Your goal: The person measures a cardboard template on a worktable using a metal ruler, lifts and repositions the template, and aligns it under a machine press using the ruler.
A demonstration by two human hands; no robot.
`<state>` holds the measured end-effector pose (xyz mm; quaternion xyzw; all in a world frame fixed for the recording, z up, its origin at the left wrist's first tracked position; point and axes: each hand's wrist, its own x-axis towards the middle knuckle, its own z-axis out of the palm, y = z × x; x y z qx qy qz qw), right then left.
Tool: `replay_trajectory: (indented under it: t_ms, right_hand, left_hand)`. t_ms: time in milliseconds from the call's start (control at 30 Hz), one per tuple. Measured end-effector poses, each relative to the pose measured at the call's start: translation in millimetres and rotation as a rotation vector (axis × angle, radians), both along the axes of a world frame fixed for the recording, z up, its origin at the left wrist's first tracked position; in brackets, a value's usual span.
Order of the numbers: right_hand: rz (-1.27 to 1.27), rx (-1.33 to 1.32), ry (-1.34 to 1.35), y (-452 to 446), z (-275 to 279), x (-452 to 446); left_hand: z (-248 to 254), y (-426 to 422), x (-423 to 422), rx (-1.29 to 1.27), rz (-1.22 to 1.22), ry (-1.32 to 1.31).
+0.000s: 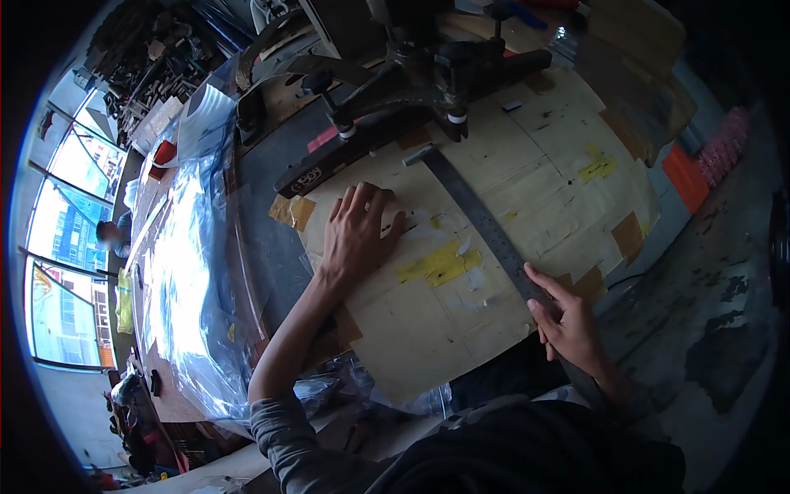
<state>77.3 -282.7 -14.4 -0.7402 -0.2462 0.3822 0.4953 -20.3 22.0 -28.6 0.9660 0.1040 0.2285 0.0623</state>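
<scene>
My right hand (568,321) is closed around the near end of a long metal ruler (481,222), with the index finger stretched along it. The ruler lies aslant on a tan paper sheet (502,329) and has a short crosspiece at its far end. My left hand (360,232) rests palm down on the same sheet, left of the ruler. Its fingers are slightly bent, the thumb stands apart, and I see nothing in it. Yellow tape (440,265) and brown tape patches (628,237) are stuck to the sheet.
A dark metal bar (317,169) with a clamp-like frame (403,103) and screw knobs crosses the sheet's far edge. Clear plastic film (197,288) covers the table at left. Another person (119,235) is by the windows. Pink bubble wrap (726,148) lies at right.
</scene>
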Motion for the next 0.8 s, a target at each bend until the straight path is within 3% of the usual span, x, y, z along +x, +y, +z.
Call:
replay_trajectory:
  t_ms: [800]
  right_hand:
    - [0.013,-0.042,-0.058,12,9,-27]
  left_hand:
    - [-4,-2,-1,0.092,0.078,-0.031]
